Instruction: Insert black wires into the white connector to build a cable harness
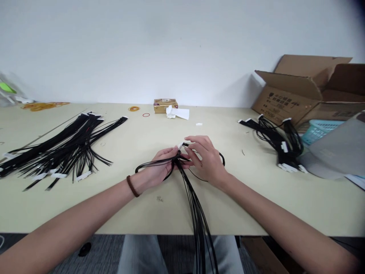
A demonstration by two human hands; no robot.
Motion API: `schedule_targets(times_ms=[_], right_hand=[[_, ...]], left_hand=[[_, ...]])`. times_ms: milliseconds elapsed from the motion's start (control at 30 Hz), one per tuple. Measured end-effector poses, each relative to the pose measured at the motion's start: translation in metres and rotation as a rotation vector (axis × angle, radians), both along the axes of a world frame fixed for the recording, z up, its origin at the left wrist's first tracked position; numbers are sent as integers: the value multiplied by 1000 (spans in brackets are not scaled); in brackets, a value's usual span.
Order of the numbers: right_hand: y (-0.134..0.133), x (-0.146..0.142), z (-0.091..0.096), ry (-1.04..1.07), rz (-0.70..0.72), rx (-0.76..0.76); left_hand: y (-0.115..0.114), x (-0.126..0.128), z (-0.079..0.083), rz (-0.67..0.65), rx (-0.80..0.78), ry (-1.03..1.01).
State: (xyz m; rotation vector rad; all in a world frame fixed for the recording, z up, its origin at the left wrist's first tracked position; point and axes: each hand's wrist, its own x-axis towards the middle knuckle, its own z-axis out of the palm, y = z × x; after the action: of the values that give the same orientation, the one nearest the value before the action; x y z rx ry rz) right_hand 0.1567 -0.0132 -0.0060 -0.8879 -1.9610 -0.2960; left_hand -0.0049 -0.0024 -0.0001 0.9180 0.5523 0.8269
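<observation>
My left hand (162, 167) is closed around a bundle of thin black cables (196, 205) at the middle of the table. The bundle loops to the left of that hand and trails down over the table's front edge toward my lap. My right hand (205, 158) lies just right of the left hand, fingers curled and pinching the same bundle near its white-tipped end. A brown band sits on my left wrist.
A large fan of black cables with white connectors (57, 152) lies at the left. Coiled cables (282, 142) lie at the right beside an open cardboard box (310, 91) and a teal basket (319, 129). Rubber bands (134, 109), a small box (165, 105) and crumpled paper (178, 112) sit at the back.
</observation>
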Motion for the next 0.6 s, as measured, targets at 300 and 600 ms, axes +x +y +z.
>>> schedule_targets(times_ms=[300, 600], right_hand=[[-2, 3, 0, -309, 69, 280], [1, 4, 0, -433, 76, 337]], left_hand=[[0, 1, 7, 148, -223, -10], [-1, 2, 8, 164, -228, -4]])
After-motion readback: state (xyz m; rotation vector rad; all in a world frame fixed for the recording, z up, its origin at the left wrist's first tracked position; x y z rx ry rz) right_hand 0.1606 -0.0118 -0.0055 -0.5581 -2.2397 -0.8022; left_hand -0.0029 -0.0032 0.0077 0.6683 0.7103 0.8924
